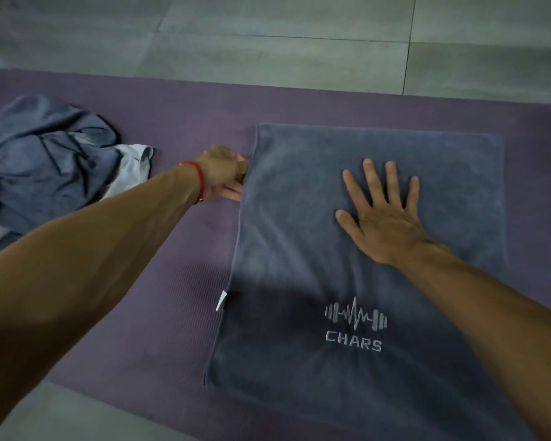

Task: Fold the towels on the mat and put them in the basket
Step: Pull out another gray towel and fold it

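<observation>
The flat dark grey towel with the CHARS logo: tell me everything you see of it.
The dark grey plush towel lies flat and smooth on the purple ribbed mat, apparently folded. A pale barbell-and-pulse logo reading CHARS sits near its close end, and a small white tag sticks out at its left edge. The right hand presses flat on it; the left hand grips its left edge.

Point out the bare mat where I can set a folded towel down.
Bare purple mat lies between the crumpled pile and the flat grey towel, though the left arm crosses it. A narrow strip runs beyond the towel's far edge, before the tiled floor. The left hand grips the towel's left edge; the right hand presses its middle.
</observation>
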Available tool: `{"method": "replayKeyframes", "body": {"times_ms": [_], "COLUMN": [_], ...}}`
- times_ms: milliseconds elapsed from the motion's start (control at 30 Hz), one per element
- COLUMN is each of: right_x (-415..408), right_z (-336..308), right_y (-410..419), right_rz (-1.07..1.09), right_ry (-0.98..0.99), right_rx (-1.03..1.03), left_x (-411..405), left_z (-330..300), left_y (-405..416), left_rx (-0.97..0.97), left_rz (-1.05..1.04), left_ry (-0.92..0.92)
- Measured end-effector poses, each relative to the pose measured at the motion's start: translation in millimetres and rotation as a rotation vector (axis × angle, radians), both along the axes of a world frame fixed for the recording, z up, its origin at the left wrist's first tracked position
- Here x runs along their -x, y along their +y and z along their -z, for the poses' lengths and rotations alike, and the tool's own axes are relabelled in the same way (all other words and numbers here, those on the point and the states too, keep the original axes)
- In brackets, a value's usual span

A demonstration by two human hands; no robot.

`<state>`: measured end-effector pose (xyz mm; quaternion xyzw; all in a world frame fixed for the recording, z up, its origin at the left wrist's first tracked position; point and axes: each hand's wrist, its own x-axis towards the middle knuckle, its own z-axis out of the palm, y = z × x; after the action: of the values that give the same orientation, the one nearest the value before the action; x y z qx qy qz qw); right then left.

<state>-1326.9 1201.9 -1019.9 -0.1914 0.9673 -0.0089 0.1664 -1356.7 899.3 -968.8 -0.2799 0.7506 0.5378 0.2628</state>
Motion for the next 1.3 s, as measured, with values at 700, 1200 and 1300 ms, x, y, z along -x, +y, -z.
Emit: {"method": "replayKeyframes", "body": {"times_ms": [700, 1200, 1300], "right_x": [79, 124, 106], "right_z": [-21, -38, -32], "right_y": [83, 137, 115], "right_rz": [0.387, 0.790, 0.687], "right_ry": [0.287, 0.149, 0.391], "right_rx": [0.236, 0.310, 0.248], "left_x": [73, 87, 63], "left_z": [24, 28, 25], "left_y": [15, 15, 42], "left_rx": [0.472, 0.796, 1.123], "left_rz": [-0.086, 0.047, 0.223], "left_ry": [0.321, 0.364, 0.530]}}
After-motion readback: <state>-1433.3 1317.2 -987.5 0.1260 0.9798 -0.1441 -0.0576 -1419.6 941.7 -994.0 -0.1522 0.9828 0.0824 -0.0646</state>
